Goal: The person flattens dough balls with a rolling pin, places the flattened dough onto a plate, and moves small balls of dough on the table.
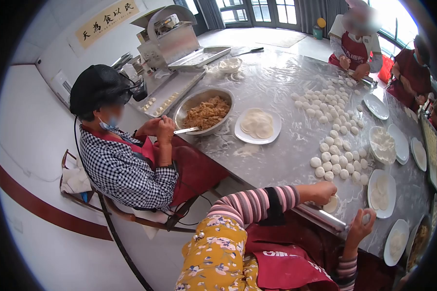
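My left hand [323, 192], at the end of a striped sleeve, is closed at the edge of a flat dough round [331, 204] near the table's front edge. To the right, my right hand [361, 225] has its fingers curled around something pale and small that I cannot make out. Between the hands, a shiny metal cylinder or rounded edge [325, 218] runs along the table front. Many flattened dough balls [335, 157] lie just beyond my left hand. A white plate [392, 206] with dough rounds [380, 191] stands above my right hand.
At the left sits a person in a checked shirt [126, 165], hands together beside a steel bowl [179, 112] of filling [206, 114]. A plate [277, 128] of wrappers lies mid-table. Two people [357, 43] [412, 68] work at the far right. More plates [376, 106] line the right.
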Action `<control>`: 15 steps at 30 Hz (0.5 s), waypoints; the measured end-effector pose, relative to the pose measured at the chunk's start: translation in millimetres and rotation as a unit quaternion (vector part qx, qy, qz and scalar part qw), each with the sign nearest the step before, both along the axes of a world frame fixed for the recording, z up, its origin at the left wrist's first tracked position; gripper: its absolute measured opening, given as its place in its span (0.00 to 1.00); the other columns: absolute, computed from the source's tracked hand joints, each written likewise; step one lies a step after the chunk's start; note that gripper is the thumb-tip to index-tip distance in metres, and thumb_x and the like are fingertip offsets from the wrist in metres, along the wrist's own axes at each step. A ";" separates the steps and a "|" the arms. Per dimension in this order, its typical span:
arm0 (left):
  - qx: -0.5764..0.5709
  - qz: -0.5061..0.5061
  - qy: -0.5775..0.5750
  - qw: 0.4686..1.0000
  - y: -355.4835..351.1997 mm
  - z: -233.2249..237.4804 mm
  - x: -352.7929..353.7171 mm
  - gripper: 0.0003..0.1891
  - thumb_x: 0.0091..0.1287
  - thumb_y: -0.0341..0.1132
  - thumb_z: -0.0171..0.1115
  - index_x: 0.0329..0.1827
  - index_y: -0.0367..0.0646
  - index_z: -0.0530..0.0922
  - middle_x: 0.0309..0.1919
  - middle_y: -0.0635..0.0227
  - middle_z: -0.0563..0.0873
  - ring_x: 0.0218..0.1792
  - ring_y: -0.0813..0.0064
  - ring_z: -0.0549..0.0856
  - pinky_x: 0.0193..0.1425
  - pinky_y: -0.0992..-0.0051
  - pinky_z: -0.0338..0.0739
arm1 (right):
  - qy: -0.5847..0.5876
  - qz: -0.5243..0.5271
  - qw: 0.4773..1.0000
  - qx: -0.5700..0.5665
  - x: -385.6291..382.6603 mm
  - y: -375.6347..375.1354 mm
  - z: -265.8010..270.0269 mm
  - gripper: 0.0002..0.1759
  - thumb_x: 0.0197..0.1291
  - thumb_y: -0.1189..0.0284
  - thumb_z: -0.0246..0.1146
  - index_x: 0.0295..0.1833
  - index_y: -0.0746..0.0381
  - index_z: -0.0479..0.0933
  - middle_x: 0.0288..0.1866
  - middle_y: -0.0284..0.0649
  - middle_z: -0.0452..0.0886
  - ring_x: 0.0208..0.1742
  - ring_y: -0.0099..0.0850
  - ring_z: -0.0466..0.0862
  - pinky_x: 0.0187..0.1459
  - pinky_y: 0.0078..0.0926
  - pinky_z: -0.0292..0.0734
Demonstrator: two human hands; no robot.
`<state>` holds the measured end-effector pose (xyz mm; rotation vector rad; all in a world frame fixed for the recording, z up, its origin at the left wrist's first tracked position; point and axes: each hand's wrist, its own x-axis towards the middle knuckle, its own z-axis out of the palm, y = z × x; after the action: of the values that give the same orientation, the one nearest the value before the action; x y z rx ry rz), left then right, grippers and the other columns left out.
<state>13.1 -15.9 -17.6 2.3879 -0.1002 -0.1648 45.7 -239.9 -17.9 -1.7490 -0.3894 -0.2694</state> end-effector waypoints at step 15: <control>0.004 -0.007 0.038 0.999 5.2 6.3 -0.2 0.09 0.56 0.29 0.57 0.39 0.38 0.79 0.37 0.48 0.83 0.42 0.49 0.82 0.45 0.59 0.75 | -0.306 -0.046 0.940 -0.140 13.8 -8.4 -23.6 0.09 0.57 0.80 0.63 0.41 0.65 0.70 0.34 0.42 0.74 0.34 0.35 0.75 0.42 0.31 0.74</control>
<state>12.9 -10.7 -11.3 2.3854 -0.0808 -0.2619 59.5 -248.3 -41.5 -1.9407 -0.8264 -0.8728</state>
